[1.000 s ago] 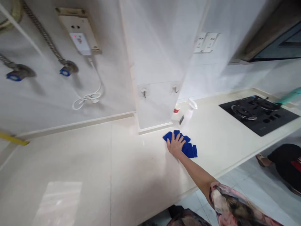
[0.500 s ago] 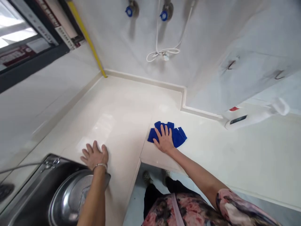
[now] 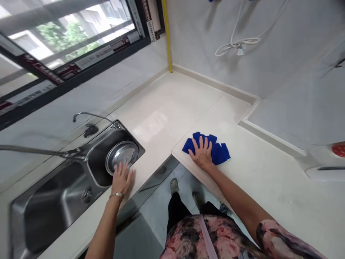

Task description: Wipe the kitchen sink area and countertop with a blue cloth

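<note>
My open left hand (image 3: 122, 180) has moved to the near edge of the sink (image 3: 48, 203); well apart, my right hand (image 3: 202, 154) stays flat on the blue cloth (image 3: 221, 154), alone doing the work.

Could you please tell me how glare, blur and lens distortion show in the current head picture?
Head view: the window is washed out in places; a bright reflection lies on the countertop near the sink; the sink's left end looks soft; the wide lens seems to stretch things toward the edges; the right hand and blue cloth look fairly clear.
</note>
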Available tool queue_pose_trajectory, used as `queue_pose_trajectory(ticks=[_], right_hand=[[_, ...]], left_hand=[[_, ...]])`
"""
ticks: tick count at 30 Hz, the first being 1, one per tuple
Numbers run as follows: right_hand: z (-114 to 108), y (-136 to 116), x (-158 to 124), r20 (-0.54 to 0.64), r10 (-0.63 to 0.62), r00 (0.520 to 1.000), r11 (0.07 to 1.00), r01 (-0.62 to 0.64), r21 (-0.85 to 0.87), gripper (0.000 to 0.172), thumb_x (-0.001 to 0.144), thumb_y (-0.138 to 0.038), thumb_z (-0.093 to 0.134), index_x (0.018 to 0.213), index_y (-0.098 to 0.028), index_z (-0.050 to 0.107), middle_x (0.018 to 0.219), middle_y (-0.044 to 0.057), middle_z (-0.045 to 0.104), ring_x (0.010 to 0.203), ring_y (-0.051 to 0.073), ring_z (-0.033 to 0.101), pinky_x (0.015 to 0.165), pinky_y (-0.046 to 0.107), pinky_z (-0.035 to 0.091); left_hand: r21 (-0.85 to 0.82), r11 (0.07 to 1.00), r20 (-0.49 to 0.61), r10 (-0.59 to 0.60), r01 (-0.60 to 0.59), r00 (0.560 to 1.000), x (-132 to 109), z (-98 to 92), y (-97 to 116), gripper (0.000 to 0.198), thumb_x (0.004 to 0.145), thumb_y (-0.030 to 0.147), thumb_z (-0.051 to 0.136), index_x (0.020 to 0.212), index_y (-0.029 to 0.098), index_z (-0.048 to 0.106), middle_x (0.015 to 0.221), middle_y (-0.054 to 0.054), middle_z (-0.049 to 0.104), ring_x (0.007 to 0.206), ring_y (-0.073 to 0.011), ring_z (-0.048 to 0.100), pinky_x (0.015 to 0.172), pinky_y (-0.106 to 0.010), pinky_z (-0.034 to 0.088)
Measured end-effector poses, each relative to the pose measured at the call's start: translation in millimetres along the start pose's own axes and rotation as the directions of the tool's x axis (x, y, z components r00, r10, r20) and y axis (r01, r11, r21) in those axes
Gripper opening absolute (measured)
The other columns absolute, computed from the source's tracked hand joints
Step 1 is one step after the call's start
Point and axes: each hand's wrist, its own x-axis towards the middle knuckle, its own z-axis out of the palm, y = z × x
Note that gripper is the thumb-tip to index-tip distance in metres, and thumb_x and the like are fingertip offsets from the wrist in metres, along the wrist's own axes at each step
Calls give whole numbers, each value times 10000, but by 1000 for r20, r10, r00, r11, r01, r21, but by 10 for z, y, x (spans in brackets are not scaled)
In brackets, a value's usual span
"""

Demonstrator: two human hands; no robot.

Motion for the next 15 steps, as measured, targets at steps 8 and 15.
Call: queue_pose_trajectory(ticks=[8, 15], right_hand=[[33, 135, -33, -38, -77, 996, 997, 76, -21, 718, 1016, -563, 340, 1629, -191, 310, 1685, 228, 238, 1510, 507, 180, 1157, 718, 146], [-8, 212, -322, -109, -209, 972, 974, 196, -117, 656, 1032, -537, 326, 1594, -202, 384, 1628, 228, 329, 1472, 433, 265, 1141, 621, 234]], left_hand=[[1, 842, 45, -540, 540, 841, -2121, 69, -447, 682, 991, 421, 333, 1597, 108, 347, 1693, -187, 205, 1580, -395, 144, 1271, -591, 221], [-195, 813, 56, -550, 549, 833, -2301, 226, -463, 797, 936, 445, 529, 1612, 93, 294, 1715, -193, 87, 1593, -379, -13, 1312, -531, 129]])
